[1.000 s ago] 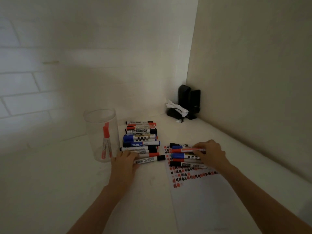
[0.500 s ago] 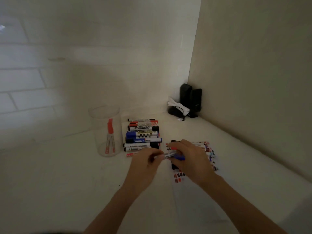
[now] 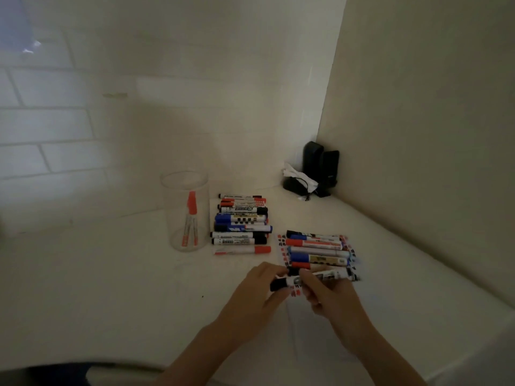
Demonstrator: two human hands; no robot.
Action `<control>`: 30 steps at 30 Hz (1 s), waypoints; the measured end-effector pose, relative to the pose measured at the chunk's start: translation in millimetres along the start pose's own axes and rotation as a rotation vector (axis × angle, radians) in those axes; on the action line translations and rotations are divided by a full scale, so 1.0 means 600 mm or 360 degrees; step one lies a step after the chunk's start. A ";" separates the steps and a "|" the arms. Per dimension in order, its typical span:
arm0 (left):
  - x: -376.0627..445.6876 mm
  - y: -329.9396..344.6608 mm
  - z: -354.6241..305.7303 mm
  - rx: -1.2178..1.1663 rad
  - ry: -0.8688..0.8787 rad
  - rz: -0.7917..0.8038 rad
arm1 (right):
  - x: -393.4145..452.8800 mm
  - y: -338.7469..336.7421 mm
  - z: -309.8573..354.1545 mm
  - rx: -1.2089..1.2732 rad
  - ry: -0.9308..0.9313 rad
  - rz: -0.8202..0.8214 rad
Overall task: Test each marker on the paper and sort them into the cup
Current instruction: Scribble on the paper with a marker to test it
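On the pale corner tabletop, both hands clamp one black-capped marker lying left-right: left hand on the cap, right hand on the barrel, over the paper. The cup stands beyond, nearer the left hand.

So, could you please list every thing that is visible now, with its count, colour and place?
cup: one, clear, left of the piles, red markers standing inside
marker pile: count unclear, black, blue, red caps, right of cup
paper: one, white with marks, front right
markers on paper: about six, mixed caps
black devices: back corner
held marker: one, black cap
left hand: on cap end
right hand: on barrel
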State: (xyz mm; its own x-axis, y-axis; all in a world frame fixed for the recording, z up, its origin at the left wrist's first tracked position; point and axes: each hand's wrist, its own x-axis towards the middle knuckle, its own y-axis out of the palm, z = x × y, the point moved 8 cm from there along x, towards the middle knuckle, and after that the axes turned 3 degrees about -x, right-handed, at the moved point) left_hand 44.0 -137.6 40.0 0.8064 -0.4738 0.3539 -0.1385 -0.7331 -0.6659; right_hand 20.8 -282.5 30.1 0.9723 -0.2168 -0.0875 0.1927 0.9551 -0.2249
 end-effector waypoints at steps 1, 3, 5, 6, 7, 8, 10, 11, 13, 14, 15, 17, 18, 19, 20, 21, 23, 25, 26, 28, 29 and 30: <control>0.003 0.009 -0.008 0.0009 0.0040 0.0048 | -0.004 0.007 0.007 -0.0020 -0.0033 0.0023; 0.005 0.020 -0.011 -0.0022 0.0025 0.0133 | -0.008 0.014 0.019 -0.0032 -0.0099 0.0066; 0.002 0.022 -0.012 -0.0057 -0.0010 0.0167 | -0.011 0.019 0.025 -0.0016 -0.0116 0.0131; 0.000 0.022 -0.014 -0.0080 -0.0002 0.0182 | -0.013 0.022 0.027 0.0005 -0.0108 0.0171; -0.004 0.021 -0.019 -0.0094 0.0012 0.0205 | -0.015 0.025 0.027 0.0038 -0.0097 0.0210; -0.007 0.019 -0.024 -0.0108 0.0028 0.0236 | -0.017 0.028 0.027 0.0076 -0.0089 0.0244; -0.012 0.013 -0.031 -0.0148 0.0083 0.0254 | -0.022 0.030 0.030 0.0126 -0.0112 0.0289; -0.014 0.008 -0.030 -0.0140 0.0116 0.0238 | -0.023 0.031 0.033 0.0136 -0.0136 0.0314; -0.015 -0.001 -0.025 -0.0154 0.0117 0.0218 | -0.025 0.034 0.036 0.0134 -0.0162 0.0377; -0.015 -0.004 -0.021 -0.0172 0.0087 0.0224 | -0.024 0.033 0.035 0.0138 -0.0158 0.0384; -0.014 -0.006 -0.014 -0.0172 0.0036 0.0241 | -0.021 0.027 0.032 0.0158 -0.0146 0.0357; -0.012 -0.012 0.016 -0.0074 -0.0151 0.0258 | -0.011 -0.003 0.022 0.0237 -0.0103 0.0182; -0.012 -0.016 0.034 -0.0007 -0.0241 0.0243 | -0.007 -0.025 0.017 0.0280 -0.0090 0.0077; -0.013 -0.020 0.051 0.0069 -0.0296 0.0225 | -0.004 -0.046 0.013 0.0307 -0.0086 0.0002; -0.012 -0.021 0.065 0.0166 -0.0314 0.0221 | -0.002 -0.063 0.009 0.0309 -0.0088 -0.0038; -0.010 -0.019 0.075 0.0276 -0.0306 0.0241 | -0.001 -0.076 0.007 0.0289 -0.0095 -0.0051; -0.005 -0.009 0.082 0.0468 -0.0273 0.0321 | 0.003 -0.090 0.003 0.0225 -0.0113 -0.0055; 0.003 0.001 0.083 0.0587 -0.0256 0.0361 | 0.011 -0.093 -0.002 0.0137 -0.0135 -0.0072; 0.008 0.005 0.082 0.0620 -0.0245 0.0352 | 0.016 -0.093 -0.004 0.0062 -0.0144 -0.0097; 0.021 0.013 0.077 0.0644 -0.0224 0.0315 | 0.032 -0.088 -0.008 -0.0094 -0.0134 -0.0144; 0.026 0.018 0.076 0.0654 -0.0216 0.0306 | 0.040 -0.083 -0.008 -0.0155 -0.0132 -0.0151; 0.031 0.023 0.076 0.0671 -0.0205 0.0299 | 0.047 -0.076 -0.008 -0.0215 -0.0142 -0.0149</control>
State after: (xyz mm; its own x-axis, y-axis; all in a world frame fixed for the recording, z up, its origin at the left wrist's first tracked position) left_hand 83.2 -134.6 7.5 0.8582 -0.4952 0.1352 -0.0648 -0.3658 -0.9284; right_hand 39.0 -333.3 33.0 0.9600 -0.2788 0.0249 0.2690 0.8946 -0.3567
